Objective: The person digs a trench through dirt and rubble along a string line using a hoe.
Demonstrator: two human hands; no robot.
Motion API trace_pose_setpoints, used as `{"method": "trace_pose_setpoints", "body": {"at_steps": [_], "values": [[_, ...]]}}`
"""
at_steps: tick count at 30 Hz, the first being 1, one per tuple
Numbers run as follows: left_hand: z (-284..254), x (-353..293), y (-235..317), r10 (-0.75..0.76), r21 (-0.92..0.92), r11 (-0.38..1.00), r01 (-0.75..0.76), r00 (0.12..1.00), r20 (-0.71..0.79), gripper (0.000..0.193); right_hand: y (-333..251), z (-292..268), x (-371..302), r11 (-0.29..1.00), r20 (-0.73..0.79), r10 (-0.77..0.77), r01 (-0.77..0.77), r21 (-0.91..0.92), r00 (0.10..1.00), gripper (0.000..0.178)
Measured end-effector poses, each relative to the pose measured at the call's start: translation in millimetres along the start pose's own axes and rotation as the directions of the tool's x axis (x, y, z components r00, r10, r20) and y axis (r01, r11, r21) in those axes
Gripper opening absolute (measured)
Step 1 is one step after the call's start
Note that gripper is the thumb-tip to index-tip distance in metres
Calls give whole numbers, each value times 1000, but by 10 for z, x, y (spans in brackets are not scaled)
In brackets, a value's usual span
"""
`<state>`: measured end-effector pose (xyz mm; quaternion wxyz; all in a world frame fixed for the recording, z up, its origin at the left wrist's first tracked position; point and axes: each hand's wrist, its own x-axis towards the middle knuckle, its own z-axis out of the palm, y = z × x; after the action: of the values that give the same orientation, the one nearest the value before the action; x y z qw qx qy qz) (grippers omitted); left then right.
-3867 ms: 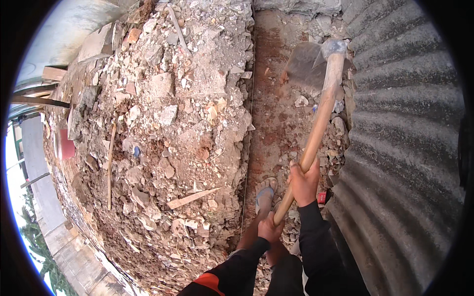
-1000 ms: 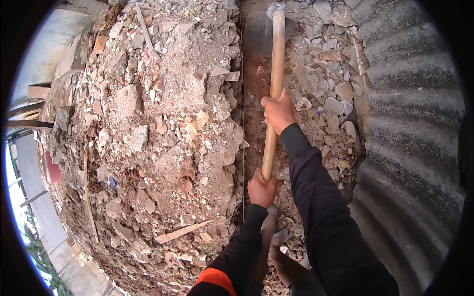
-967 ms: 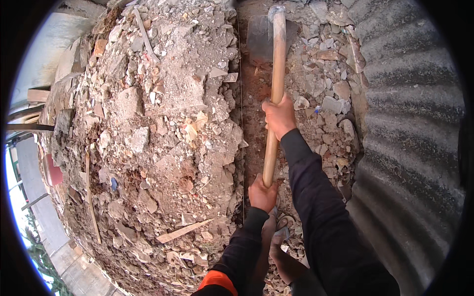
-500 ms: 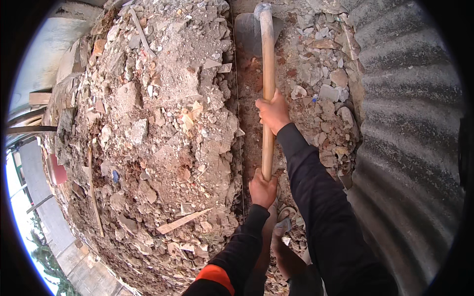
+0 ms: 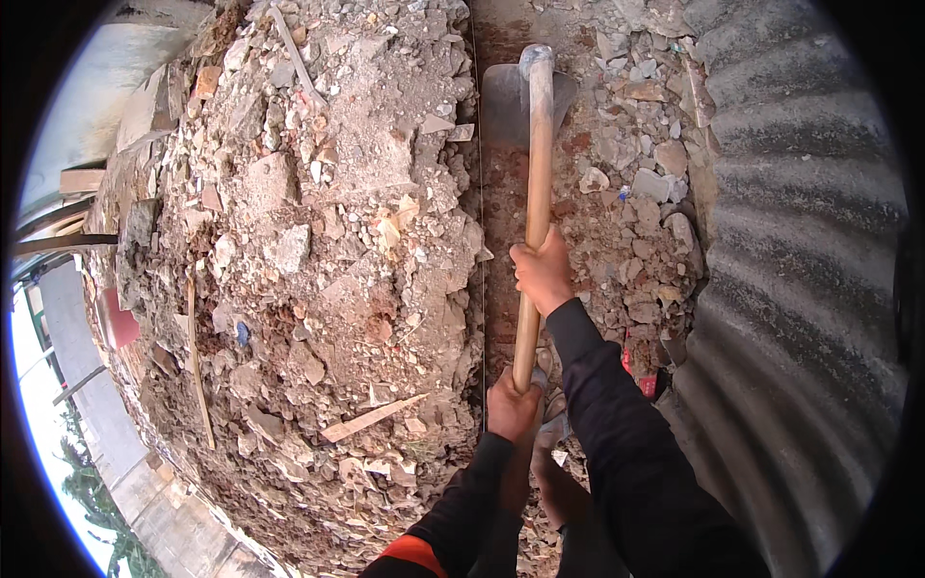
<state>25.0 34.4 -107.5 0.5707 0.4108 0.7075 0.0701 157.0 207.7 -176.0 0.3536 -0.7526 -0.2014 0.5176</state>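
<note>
Both my hands grip the wooden handle of a hoe (image 5: 540, 164), which runs nearly straight away from me. My left hand (image 5: 513, 403) is closed round the near end of the handle. Farther up, about the middle of the shaft, my right hand (image 5: 543, 273) wraps round it. At the far end sits the hoe's wide grey metal blade (image 5: 505, 104), low over the reddish soil of a narrow trench (image 5: 501, 241). Whether the blade touches the soil I cannot tell. A thin string (image 5: 481, 202) stretches along the trench's left side.
To the left rises a rubble bank (image 5: 356, 318) with broken stone and wood strips (image 5: 374, 418). Loose stones (image 5: 650, 231) lie right of the trench, beside a grey corrugated sheet (image 5: 790, 241). A small red object (image 5: 647, 385) shows by my right forearm. My feet stand in the trench.
The hoe and both my hands have come nearer to me, drawing the blade back along the trench. The view has shifted slightly, and the red object now shows near my right forearm.
</note>
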Motion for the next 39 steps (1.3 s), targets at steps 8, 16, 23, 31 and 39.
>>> {"method": "trace_pose_setpoints", "body": {"at_steps": [8,16,23,31,39], "values": [[-418,-103,328,278,191,943,-273,961,-2,23,-1092,-278,-845,943,-224,-204,253,218,953,25],[-250,127,690,107,65,992,-107,994,-2,26,-897,-31,143,983,88,66,-80,166,994,26],[-108,-1053,-391,65,195,979,-64,998,6,28,-352,-267,-1474,976,-46,-56,64,210,997,32],[-138,-286,30,69,48,996,-71,997,24,19,-342,-160,-477,989,-46,142,-140,49,989,26],[-393,-1440,52,31,136,990,-37,999,41,30,-759,-431,-1820,990,-54,-4,11,140,999,26]]}}
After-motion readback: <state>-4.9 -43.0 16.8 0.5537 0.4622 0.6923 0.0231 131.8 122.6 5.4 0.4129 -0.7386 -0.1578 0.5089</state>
